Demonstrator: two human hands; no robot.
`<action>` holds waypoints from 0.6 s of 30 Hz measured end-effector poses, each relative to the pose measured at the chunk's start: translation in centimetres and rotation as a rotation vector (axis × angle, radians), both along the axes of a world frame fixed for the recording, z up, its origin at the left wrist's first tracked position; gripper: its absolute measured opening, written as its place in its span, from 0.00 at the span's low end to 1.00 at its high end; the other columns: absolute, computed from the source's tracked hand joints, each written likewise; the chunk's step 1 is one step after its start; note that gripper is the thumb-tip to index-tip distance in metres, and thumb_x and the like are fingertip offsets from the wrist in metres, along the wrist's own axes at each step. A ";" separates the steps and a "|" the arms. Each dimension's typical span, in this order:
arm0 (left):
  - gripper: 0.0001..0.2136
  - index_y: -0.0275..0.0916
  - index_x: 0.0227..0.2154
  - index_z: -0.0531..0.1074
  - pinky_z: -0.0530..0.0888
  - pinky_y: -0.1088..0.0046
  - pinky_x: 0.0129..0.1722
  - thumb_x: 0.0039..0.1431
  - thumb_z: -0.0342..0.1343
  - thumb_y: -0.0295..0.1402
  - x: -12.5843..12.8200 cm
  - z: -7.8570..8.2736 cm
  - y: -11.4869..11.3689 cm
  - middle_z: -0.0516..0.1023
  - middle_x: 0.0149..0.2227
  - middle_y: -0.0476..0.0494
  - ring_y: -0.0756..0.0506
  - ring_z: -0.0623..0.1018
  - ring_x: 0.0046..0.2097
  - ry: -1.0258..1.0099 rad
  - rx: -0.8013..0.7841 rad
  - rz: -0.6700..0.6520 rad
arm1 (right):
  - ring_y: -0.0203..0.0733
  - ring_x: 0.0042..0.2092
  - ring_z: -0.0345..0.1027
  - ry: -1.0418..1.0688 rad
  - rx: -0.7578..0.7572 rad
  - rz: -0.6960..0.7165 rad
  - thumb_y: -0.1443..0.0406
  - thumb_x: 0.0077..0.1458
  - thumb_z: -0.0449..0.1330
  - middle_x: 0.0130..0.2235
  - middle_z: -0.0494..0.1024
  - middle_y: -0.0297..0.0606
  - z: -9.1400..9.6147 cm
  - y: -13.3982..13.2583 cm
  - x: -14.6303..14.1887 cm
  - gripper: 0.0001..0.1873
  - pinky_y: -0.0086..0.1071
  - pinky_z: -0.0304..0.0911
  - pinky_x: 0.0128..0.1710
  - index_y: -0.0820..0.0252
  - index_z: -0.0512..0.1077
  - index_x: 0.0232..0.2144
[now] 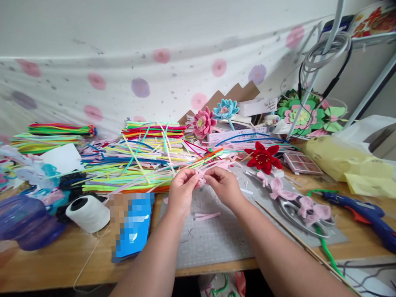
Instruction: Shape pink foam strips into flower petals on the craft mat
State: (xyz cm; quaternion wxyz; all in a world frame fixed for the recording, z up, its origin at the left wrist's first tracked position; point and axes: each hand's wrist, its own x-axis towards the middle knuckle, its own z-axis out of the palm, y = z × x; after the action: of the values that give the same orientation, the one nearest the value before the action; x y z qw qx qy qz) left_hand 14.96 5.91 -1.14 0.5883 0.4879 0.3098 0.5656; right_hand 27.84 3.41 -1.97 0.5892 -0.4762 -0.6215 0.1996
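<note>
Above the grey cutting mat [218, 241], my left hand [183, 188] and my right hand [224, 184] meet with thumbs and fingers pinched. Between the fingertips is a small pale pink pipe cleaner piece [201, 175], mostly covered by the fingers; its exact shape is unclear. A few short pink pipe cleaner lengths [207, 216] lie on the mat below the hands. Behind the fingers spreads a heap of coloured pipe cleaners [136, 162]. Several pink fuzzy petal shapes [280, 191] sit on the mat to the right, near a red pipe cleaner flower [263, 157].
A blue-screened phone [134, 230] and a white thread spool [88, 213] are on the left. To the right are a blue glue gun [361, 209], a thin wooden stick [293, 236] and yellow plastic wrapping [339, 160]. Finished flowers [203, 122] stand at the back.
</note>
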 end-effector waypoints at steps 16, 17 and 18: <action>0.09 0.35 0.21 0.69 0.67 0.78 0.26 0.39 0.64 0.32 -0.3 0.2 0.3 0.70 0.20 0.53 0.54 0.69 0.23 -0.004 -0.032 0.036 | 0.40 0.32 0.64 -0.517 0.114 -0.044 0.63 0.55 0.57 0.30 0.72 0.40 -0.2 -0.3 0.1 0.10 0.30 0.58 0.33 0.62 0.74 0.37; 0.09 0.35 0.21 0.69 0.67 0.78 0.26 0.39 0.64 0.32 -0.3 0.2 0.3 0.70 0.19 0.53 0.54 0.69 0.23 -0.004 -0.033 0.045 | 0.40 0.32 0.64 -0.555 0.106 -0.063 0.63 0.55 0.57 0.29 0.72 0.40 -0.3 -0.3 0.1 0.10 0.30 0.58 0.32 0.62 0.74 0.37; 0.08 0.35 0.21 0.69 0.67 0.78 0.26 0.39 0.63 0.32 -0.3 0.1 0.3 0.69 0.19 0.53 0.54 0.68 0.23 -0.002 -0.033 0.055 | 0.40 0.32 0.64 -0.587 0.097 -0.079 0.64 0.55 0.57 0.29 0.72 0.40 -0.3 -0.3 0.0 0.09 0.30 0.58 0.33 0.63 0.74 0.36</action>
State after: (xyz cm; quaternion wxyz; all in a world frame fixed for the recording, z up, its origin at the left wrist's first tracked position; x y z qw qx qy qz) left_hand 14.65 6.23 -1.02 0.5808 0.4686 0.3320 0.5769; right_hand 27.83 3.09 -2.31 0.4137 -0.5085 -0.7552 0.0004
